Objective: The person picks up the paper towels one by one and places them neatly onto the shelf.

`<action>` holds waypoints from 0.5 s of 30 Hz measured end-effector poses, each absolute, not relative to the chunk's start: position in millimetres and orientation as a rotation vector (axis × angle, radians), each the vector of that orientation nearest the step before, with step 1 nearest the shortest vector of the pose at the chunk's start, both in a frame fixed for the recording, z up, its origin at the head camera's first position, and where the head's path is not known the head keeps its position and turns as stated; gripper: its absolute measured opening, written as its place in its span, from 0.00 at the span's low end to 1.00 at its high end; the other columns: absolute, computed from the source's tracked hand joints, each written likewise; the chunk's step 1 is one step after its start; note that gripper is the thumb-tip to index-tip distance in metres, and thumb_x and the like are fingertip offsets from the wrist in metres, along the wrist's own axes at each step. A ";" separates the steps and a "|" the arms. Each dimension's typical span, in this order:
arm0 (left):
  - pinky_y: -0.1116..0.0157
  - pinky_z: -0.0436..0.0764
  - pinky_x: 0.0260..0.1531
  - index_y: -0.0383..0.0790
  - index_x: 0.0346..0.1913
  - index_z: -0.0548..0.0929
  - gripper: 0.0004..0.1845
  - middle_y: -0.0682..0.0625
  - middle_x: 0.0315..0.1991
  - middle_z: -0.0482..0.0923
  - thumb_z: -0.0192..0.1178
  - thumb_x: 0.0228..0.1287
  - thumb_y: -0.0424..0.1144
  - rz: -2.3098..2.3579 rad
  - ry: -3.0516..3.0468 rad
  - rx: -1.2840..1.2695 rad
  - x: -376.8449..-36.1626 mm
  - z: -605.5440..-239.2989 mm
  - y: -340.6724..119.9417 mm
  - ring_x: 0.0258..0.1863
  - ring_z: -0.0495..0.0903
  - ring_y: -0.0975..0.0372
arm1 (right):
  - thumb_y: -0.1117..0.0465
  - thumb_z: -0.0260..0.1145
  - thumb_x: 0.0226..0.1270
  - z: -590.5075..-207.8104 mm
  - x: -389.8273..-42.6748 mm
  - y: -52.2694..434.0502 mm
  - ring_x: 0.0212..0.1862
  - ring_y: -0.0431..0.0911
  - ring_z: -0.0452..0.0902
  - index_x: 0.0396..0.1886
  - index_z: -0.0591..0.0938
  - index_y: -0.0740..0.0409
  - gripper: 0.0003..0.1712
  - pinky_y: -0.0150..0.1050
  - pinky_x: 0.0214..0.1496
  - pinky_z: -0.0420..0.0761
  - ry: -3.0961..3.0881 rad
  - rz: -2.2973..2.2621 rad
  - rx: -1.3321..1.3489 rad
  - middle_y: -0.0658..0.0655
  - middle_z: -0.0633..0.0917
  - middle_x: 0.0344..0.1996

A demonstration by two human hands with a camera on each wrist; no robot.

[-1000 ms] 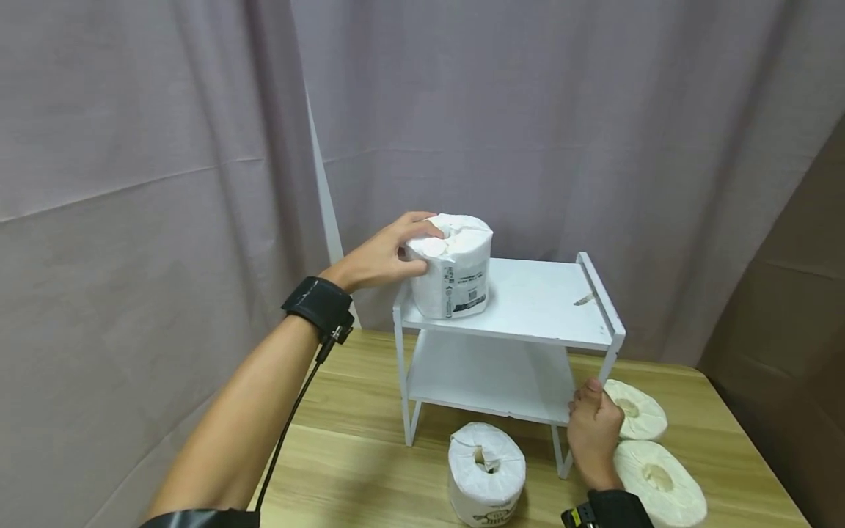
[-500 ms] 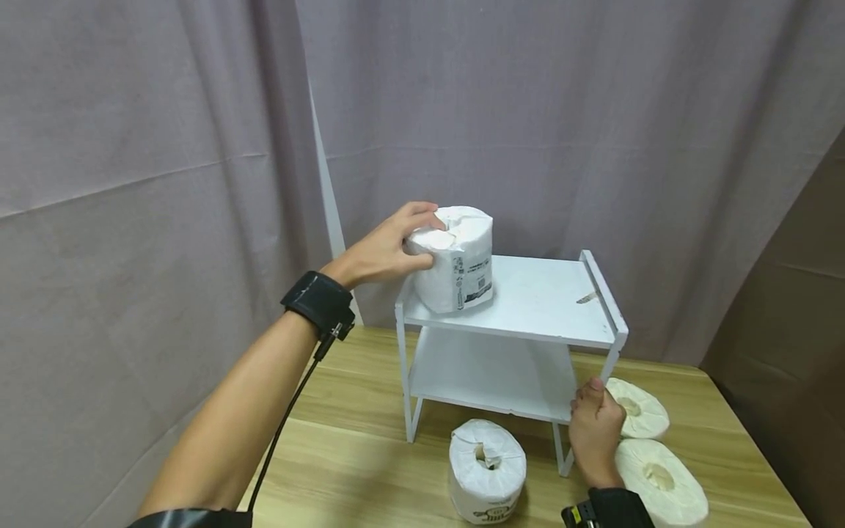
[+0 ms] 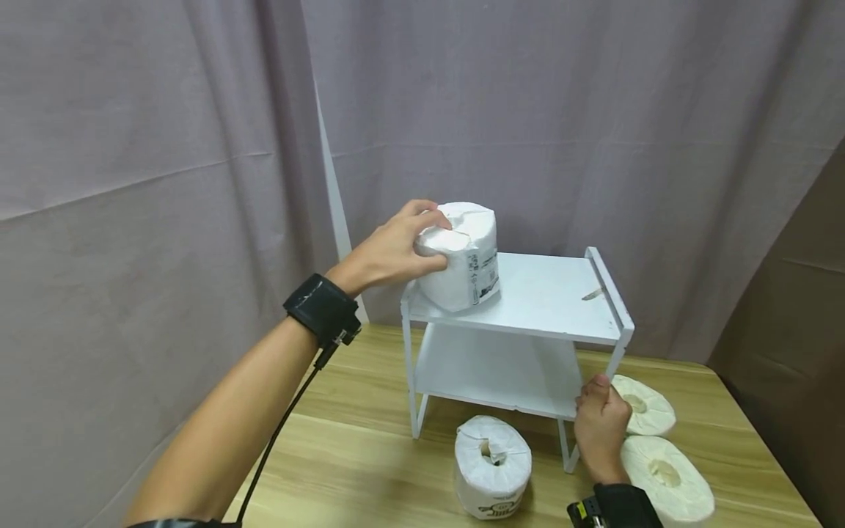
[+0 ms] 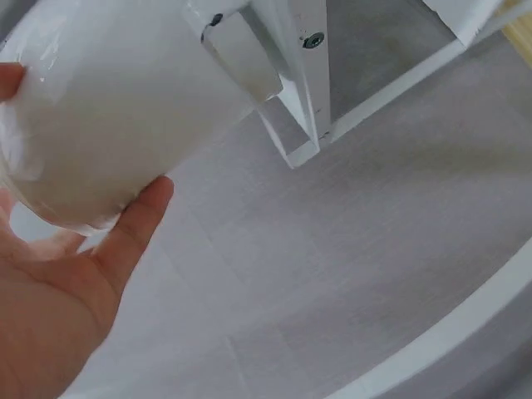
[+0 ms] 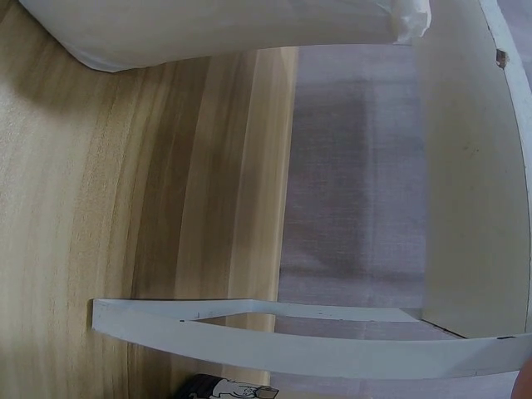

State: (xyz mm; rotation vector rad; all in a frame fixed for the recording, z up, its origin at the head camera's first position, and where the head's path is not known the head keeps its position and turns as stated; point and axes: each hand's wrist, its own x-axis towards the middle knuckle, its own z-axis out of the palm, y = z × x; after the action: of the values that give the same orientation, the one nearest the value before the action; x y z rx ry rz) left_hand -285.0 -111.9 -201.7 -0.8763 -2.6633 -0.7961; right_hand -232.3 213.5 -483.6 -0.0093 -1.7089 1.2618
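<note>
Furthest left on my feed I have the grey curtain [image 3: 132, 293], then the black cuff [image 3: 321, 309] on the left wrist, its cable [image 3: 284, 425] running down beside the forearm. My left grip [image 3: 404, 246] pinches a white roll [image 3: 458, 275], thumb against its near side and a finger bent over the top by the core hole. The left wrist view gives me fingers on that roll too, close to the shelf frame.

I have the roll at the left end of the white shelf's top board [image 3: 548, 293]; I can't tell whether its whole base bears on the board. Below is the lower board [image 3: 498, 367]. In front of the shelf a wrapped second roll [image 3: 491, 480] stands upright on the wooden surface [image 3: 343, 455], a drawing printed low on its side.

Further right, my right grip [image 3: 602, 425] is curled round the shelf's front right leg [image 3: 615, 359]; the right wrist view catches just a fingertip at its edge. Beside that hand sit two cream rolls [image 3: 668, 477], one behind the other, and last comes a brown panel [image 3: 785, 330].
</note>
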 end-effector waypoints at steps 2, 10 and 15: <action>0.46 0.76 0.63 0.52 0.61 0.80 0.24 0.47 0.77 0.61 0.65 0.61 0.47 -0.764 -2.661 -0.860 -280.9 -199.9 -107.9 0.65 0.74 0.49 | 0.51 0.49 0.89 -483.1 -232.2 214.2 0.19 0.25 0.68 0.17 0.77 0.72 0.39 0.22 0.24 0.66 -1.706 1.268 -0.018 0.34 0.73 0.13; 0.44 0.76 0.60 0.50 0.64 0.80 0.26 0.45 0.73 0.65 0.65 0.64 0.51 -0.728 -2.673 -0.704 -270.3 -193.1 -95.8 0.62 0.75 0.54 | 0.46 0.49 0.88 -485.7 -237.3 217.1 0.19 0.26 0.67 0.15 0.75 0.71 0.41 0.22 0.24 0.65 -1.697 1.283 -0.016 0.36 0.72 0.12; 0.44 0.73 0.62 0.51 0.65 0.79 0.26 0.44 0.72 0.66 0.65 0.65 0.53 -0.711 -2.700 -0.635 -266.2 -192.6 -90.0 0.62 0.75 0.54 | 0.46 0.49 0.88 -486.7 -237.2 216.3 0.19 0.25 0.66 0.15 0.73 0.72 0.42 0.21 0.24 0.64 -1.673 1.292 -0.004 0.35 0.71 0.12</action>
State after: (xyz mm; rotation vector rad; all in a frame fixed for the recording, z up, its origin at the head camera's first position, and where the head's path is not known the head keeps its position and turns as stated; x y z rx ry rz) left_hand -266.2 -90.0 -192.6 -0.6354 -2.7001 -0.7105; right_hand -237.2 216.3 -486.7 -0.0042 -1.6733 1.2920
